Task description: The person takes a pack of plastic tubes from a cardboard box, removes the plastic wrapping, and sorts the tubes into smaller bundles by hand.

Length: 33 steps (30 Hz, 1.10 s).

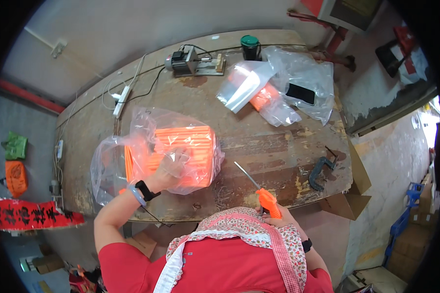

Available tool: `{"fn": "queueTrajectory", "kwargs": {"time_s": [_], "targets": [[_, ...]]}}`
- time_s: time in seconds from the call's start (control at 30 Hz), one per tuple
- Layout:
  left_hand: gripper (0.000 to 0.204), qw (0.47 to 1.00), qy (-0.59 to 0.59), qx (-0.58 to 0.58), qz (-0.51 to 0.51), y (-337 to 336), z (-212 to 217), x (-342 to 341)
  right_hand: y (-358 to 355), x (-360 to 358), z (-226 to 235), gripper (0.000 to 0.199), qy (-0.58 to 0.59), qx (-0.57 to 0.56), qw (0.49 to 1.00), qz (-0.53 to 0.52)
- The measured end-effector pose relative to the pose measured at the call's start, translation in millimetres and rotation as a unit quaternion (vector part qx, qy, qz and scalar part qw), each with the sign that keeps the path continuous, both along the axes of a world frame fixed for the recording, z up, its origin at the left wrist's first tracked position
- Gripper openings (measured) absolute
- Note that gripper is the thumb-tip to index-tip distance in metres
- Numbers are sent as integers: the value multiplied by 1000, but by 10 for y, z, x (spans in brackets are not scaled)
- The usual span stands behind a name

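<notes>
A clear plastic bag lies on the table at the left, packed with long orange strips in neat rows. My left hand reaches in at the bag's mouth, its fingers bent onto the strips and partly veiled by the film. Close to my apron, at the table's near edge, my right hand is closed round an orange-handled tool. A long thin metal shaft extends from that handle, tilted up and to the left over the table. The shaft's exact kind is hard to make out.
At the back stand a small motor on a base, a dark cup with a green lid and a white power strip. Plastic packaging with a phone lies back right. A C-clamp sits near the right edge, cardboard beyond.
</notes>
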<state>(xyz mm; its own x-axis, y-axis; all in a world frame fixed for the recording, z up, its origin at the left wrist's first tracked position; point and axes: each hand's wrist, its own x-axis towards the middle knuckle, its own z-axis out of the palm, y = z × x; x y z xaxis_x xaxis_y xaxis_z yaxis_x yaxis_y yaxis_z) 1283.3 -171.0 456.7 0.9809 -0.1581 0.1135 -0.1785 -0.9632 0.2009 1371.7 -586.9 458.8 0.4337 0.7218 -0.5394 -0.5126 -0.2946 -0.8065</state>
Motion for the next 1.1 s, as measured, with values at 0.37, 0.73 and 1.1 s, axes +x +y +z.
{"fn": "queueTrajectory", "kwargs": {"time_s": [0.37,0.73,1.1], "targets": [[62,960,151,-231,-52,367,68,391,-85,-34,-124,45,-16,26,999,16],[41,989,-54,-52,-128,213,-234,370,-155,-75,-121,52,-92,50,994,37],[53,983,131,-108,67,220,-26,286,-237,-187,-116,53,-105,65,992,20]]}}
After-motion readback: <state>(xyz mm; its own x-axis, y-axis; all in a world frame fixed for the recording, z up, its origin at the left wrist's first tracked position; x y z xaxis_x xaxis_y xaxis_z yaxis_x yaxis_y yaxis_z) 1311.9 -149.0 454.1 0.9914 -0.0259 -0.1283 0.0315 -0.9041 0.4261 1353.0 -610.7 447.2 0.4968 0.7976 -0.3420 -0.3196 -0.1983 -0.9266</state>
